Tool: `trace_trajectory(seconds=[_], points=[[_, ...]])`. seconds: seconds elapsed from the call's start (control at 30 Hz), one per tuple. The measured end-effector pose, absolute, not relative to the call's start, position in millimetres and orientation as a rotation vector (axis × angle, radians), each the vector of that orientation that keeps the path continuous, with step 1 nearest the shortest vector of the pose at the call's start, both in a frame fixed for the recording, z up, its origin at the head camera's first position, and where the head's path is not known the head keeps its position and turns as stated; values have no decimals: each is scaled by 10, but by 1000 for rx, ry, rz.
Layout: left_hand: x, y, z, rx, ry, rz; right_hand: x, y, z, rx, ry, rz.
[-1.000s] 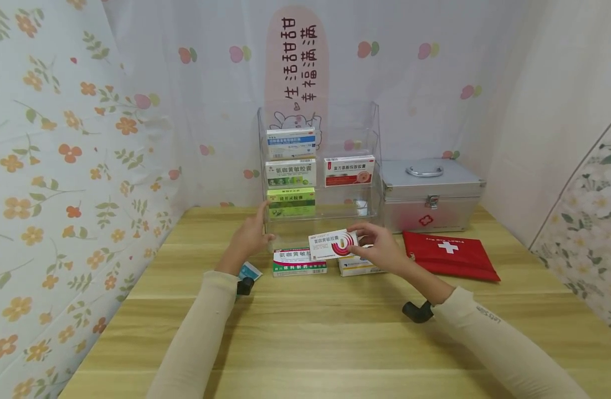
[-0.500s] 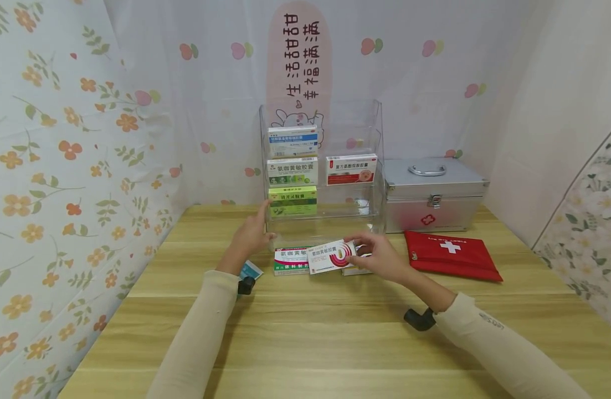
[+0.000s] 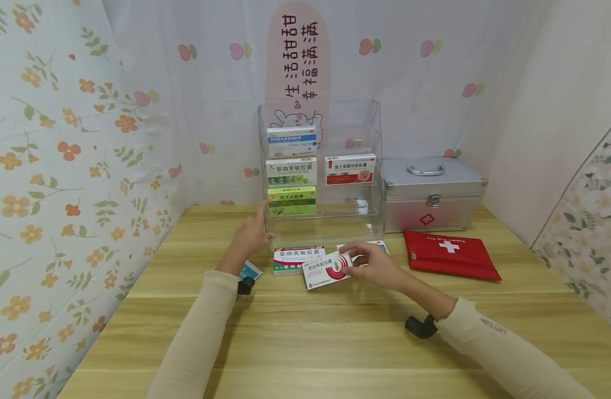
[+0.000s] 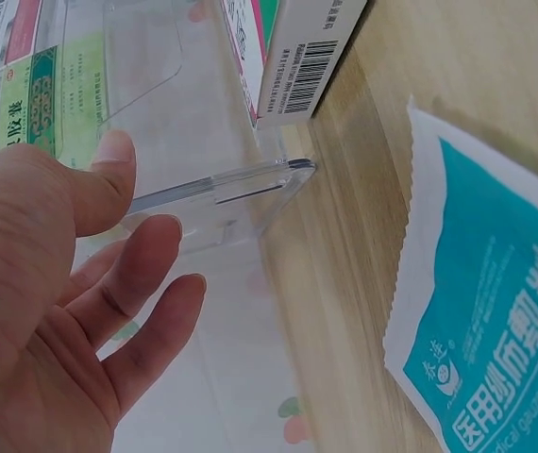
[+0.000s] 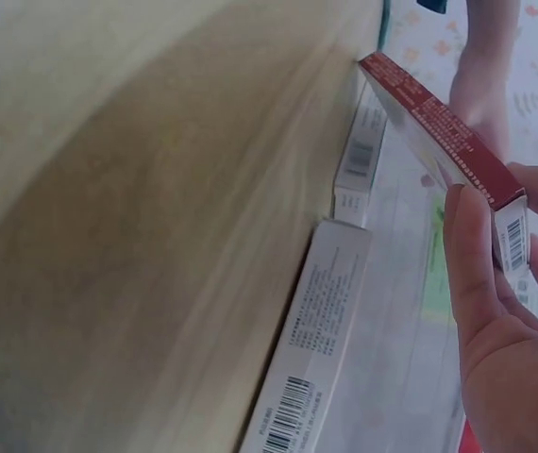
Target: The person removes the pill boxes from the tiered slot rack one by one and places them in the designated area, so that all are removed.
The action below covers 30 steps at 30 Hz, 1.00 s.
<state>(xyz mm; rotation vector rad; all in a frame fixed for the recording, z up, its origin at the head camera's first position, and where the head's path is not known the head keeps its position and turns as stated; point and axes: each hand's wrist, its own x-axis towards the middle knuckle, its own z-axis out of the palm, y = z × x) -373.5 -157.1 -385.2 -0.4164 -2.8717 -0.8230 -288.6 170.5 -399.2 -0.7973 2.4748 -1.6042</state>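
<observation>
My right hand point(image 3: 377, 267) pinches a white medicine box point(image 3: 317, 272) with red rings by its right end, tilted above the table. In the right wrist view the thumb and fingers grip this medicine box point(image 5: 444, 127) near its barcode end, its dark red side up. My left hand point(image 3: 251, 235) holds the left side wall of a clear acrylic display rack point(image 3: 335, 227), thumb on one face and fingers on the other. Behind the held box lie a white-and-green medicine box point(image 3: 290, 261) and a white-and-blue medicine box point(image 3: 380, 245), partly hidden by the right hand.
On the rack's tiers stand a green box point(image 3: 292, 202), a white-green box point(image 3: 292, 172), a blue-white box point(image 3: 291, 142) and a red-white box point(image 3: 350, 169). A teal gauze packet point(image 4: 495, 302) lies by the left wrist. A silver first-aid case point(image 3: 432, 194) and red pouch point(image 3: 450, 255) are at right.
The right hand has brought the ringed medicine box down and toward the table's front, uncovering more of the boxes behind it. The left hand has stayed at the rack.
</observation>
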Motion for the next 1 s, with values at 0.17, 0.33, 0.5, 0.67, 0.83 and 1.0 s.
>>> trace_trajectory(seconds=[0.17, 0.33, 0.5, 0.67, 0.83, 1.0], points=[[-3736, -1571, -3869, -417, -2868, -825, -2858, 1678, -4018, -751, 2459, -1594], [-3730, -1576, -3869, -420, -2868, -825, -2841, 1668, -4035, -734, 2406, -1587], [-3732, -1574, -3863, -418, -2863, -836, -2840, 1674, -4053, -768, 2399, -1528], [-3739, -1564, -3864, -418, -2861, -841, -2839, 1655, -4085, -760, 2429, -1466], [-3730, -1558, -3864, -419, -2864, -844, -2814, 1605, -4132, -717, 2410, -1496], [-3718, -1548, -3853, -407, -2878, -840, -2795, 1556, -4153, -702, 2377, -1516]])
